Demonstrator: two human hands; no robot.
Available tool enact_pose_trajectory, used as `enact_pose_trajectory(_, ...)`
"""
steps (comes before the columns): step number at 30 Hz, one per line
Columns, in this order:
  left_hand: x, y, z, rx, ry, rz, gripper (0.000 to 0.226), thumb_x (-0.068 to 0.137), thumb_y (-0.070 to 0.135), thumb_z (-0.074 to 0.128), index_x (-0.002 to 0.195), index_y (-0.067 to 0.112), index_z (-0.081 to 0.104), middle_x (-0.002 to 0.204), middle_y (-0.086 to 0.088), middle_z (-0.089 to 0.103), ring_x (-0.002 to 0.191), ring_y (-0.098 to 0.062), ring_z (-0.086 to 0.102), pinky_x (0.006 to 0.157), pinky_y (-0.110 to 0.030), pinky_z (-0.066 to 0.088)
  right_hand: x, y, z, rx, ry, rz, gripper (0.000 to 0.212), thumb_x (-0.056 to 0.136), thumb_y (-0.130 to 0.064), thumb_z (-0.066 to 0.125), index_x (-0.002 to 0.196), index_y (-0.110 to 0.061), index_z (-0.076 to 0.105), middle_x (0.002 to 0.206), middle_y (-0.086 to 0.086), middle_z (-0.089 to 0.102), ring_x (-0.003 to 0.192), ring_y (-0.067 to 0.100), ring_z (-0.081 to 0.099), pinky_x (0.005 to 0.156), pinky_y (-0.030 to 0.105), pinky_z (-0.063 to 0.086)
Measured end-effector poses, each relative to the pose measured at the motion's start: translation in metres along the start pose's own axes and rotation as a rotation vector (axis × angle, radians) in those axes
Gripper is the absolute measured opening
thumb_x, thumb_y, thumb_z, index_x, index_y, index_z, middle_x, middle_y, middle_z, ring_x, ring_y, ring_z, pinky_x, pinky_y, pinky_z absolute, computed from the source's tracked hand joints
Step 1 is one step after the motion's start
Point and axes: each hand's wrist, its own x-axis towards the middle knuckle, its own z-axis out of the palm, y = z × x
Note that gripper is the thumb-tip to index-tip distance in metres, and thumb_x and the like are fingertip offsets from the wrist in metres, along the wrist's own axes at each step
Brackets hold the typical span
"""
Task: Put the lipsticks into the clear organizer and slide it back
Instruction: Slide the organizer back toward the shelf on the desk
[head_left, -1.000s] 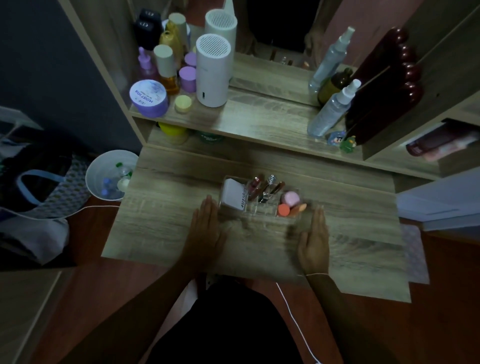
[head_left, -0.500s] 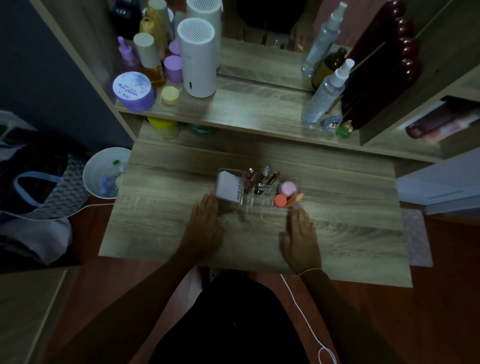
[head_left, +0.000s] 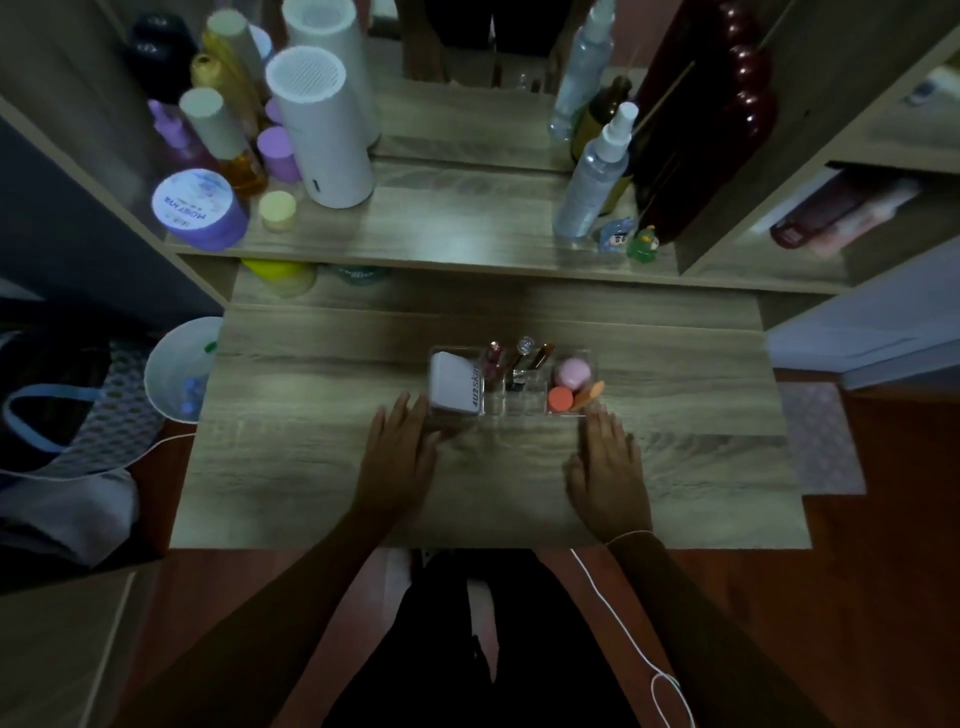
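Note:
The clear organizer (head_left: 524, 402) stands in the middle of the wooden desk (head_left: 311, 467). Several lipsticks (head_left: 519, 358) stand upright in its middle compartments. A white box (head_left: 451, 384) fills its left compartment, and pink and orange sponges (head_left: 570, 382) fill the right one. My left hand (head_left: 400, 452) lies flat on the desk, fingertips touching the organizer's front left corner. My right hand (head_left: 608, 467) lies flat too, fingertips at the front right corner. Both hands hold nothing.
A shelf (head_left: 457, 234) above the desk carries a white cylinder (head_left: 319, 130), a purple jar (head_left: 200, 208), bottles (head_left: 223, 135) and a spray bottle (head_left: 595, 176). A white bin (head_left: 176, 369) stands left of the desk, with bags beside it.
The organizer has slid a little away from me across the desk. My right hand has shifted inward from its right side to its front corner; the left hand has followed it forward.

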Motion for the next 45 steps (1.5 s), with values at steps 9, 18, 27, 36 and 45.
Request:
enact_pose_trajectory(9, 0.024, 0.036, 0.016, -0.035, 0.110, -0.047, 0.043, 0.088, 0.024, 0.049, 0.125, 0.003, 0.055, 0.128, -0.024, 0.058, 0.123, -0.037, 0.051, 0.110, -0.051, 0.027, 0.009, 0.051, -0.012, 0.003, 0.036, 0.004, 0.061, 0.094, -0.035, 0.051, 0.147, -0.013, 0.031, 0.154, 0.011, 0.035, 0.144, 0.031, 0.028, 0.117, 0.053, 0.021)
enact_pose_trajectory(18, 0.046, 0.078, 0.039, -0.022, 0.084, -0.015, 0.043, 0.086, 0.028, 0.050, 0.118, 0.001, 0.060, 0.117, -0.022, 0.065, 0.112, -0.038, 0.056, 0.103, -0.054, 0.036, 0.017, 0.109, -0.023, 0.102, 0.163, 0.016, 0.052, 0.094, -0.034, 0.049, 0.142, -0.017, 0.041, 0.146, 0.008, 0.048, 0.135, 0.032, 0.043, 0.113, 0.054, 0.030)
enact_pose_trajectory(27, 0.063, 0.118, 0.059, -0.063, 0.050, -0.024, 0.045, 0.088, 0.032, 0.048, 0.126, 0.009, 0.055, 0.125, -0.015, 0.062, 0.118, -0.030, 0.052, 0.107, -0.049, 0.032, 0.021, 0.156, -0.033, 0.086, 0.152, 0.005, 0.053, 0.097, -0.040, 0.036, 0.147, -0.021, 0.032, 0.151, 0.006, 0.041, 0.139, 0.028, 0.037, 0.116, 0.052, 0.025)
enact_pose_trajectory(36, 0.075, 0.141, 0.075, -0.053, 0.032, 0.028, 0.039, 0.091, 0.026, 0.056, 0.126, 0.009, 0.053, 0.125, -0.013, 0.061, 0.118, -0.028, 0.051, 0.107, -0.048, 0.032, 0.024, 0.179, -0.047, 0.060, 0.184, 0.002, 0.052, 0.098, -0.036, 0.040, 0.147, -0.018, 0.032, 0.150, 0.007, 0.041, 0.140, 0.028, 0.036, 0.117, 0.051, 0.024)
enact_pose_trajectory(45, 0.082, 0.157, 0.082, -0.052, 0.061, 0.054, 0.039, 0.089, 0.018, 0.062, 0.124, 0.005, 0.055, 0.120, -0.018, 0.062, 0.114, -0.031, 0.054, 0.106, -0.053, 0.034, 0.033, 0.194, -0.051, 0.058, 0.154, 0.006, 0.050, 0.098, -0.031, 0.045, 0.144, -0.016, 0.037, 0.150, 0.008, 0.042, 0.142, 0.027, 0.033, 0.118, 0.052, 0.021)
